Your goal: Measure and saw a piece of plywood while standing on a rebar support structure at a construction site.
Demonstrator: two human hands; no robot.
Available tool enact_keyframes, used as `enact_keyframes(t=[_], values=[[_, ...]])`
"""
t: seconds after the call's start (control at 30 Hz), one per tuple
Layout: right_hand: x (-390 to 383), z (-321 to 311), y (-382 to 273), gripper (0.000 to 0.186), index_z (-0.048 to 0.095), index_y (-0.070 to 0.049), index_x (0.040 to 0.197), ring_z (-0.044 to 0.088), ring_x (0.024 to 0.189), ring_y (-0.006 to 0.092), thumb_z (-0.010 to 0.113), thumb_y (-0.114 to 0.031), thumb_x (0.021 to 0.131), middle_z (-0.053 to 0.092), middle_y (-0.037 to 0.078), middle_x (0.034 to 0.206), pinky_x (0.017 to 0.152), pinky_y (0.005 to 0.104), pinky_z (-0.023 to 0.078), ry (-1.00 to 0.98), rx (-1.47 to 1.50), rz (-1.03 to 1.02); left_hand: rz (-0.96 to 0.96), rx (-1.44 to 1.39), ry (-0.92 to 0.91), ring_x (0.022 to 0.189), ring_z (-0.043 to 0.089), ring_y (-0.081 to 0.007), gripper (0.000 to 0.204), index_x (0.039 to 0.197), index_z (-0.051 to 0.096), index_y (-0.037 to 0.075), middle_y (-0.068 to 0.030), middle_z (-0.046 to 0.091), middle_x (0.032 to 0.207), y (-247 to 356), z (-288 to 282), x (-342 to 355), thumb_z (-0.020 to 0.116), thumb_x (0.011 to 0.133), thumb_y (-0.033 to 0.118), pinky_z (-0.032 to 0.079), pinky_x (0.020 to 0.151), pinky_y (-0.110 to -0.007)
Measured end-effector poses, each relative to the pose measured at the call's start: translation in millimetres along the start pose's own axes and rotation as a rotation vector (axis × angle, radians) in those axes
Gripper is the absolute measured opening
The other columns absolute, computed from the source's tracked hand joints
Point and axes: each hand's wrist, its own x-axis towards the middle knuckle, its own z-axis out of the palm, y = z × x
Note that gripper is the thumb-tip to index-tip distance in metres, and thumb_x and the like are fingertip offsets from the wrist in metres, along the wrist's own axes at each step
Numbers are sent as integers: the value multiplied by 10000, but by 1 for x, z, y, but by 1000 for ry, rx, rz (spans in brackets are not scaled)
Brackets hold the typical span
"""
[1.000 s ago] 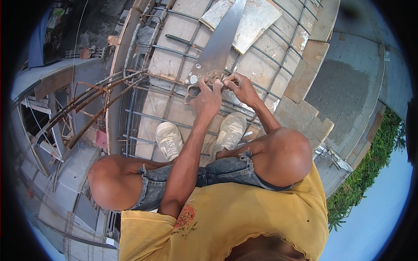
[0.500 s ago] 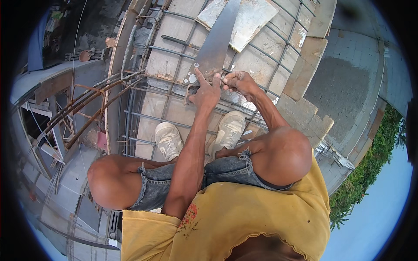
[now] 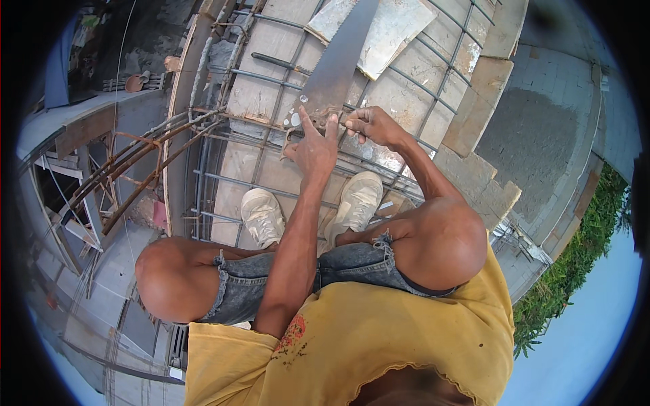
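Observation:
A handsaw (image 3: 344, 55) with a toothed metal blade points away from me, its handle (image 3: 290, 143) at the near end. My left hand (image 3: 315, 146) is closed around the handle end, with the fingers along the base of the blade. Beside it, my right hand (image 3: 374, 126) pinches at the right edge of the blade's base. Whatever sits between those fingertips is too small to make out. Under the far part of the blade lies a pale, worn board piece (image 3: 399, 34).
A grid of steel rebar (image 3: 271, 80) crosses the board deck (image 3: 261, 101) under my white shoes (image 3: 263, 216). Rusty bars (image 3: 145, 166) stick out to the left, above a drop. Beyond the wooden edge boards (image 3: 477, 111) on the right lies a grey roof slab (image 3: 528, 128).
The saw and both hands have shifted very slightly, with my left hand moving a little to the left. My grip looks the same.

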Motion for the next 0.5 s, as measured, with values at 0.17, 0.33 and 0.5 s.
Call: enact_keyframes(t=[0.17, 0.33, 0.5], values=[[14, -9, 8, 220, 721, -38, 1154, 605, 655, 83, 661, -198, 1014, 730, 20, 924, 602, 251, 466, -66, 171, 222, -3, -19, 8, 1154, 661, -424, 1024, 1648, 147, 54, -243, 759, 985, -2, -5, 2, 501, 955, 721, 203, 1174, -516], [23, -8, 26, 269, 659, -56, 1263, 570, 616, 67, 627, -210, 1045, 743, 17, 996, 590, 217, 447, -270, 626, 338, 27, 39, -23, 1089, 687, -388, 991, 1640, 165, 34, -242, 755, 913, -6, -9, 10, 521, 971, 672, 198, 1165, -509], [14, -8, -4, 313, 631, -23, 1289, 656, 684, 183, 576, -240, 1071, 748, 105, 1036, 634, 313, 516, -219, 71, 98, 98, 16, 75, 1040, 712, -349, 969, 1634, 190, 26, -226, 751, 846, -16, -9, 10, 532, 977, 651, 197, 1154, -499]])
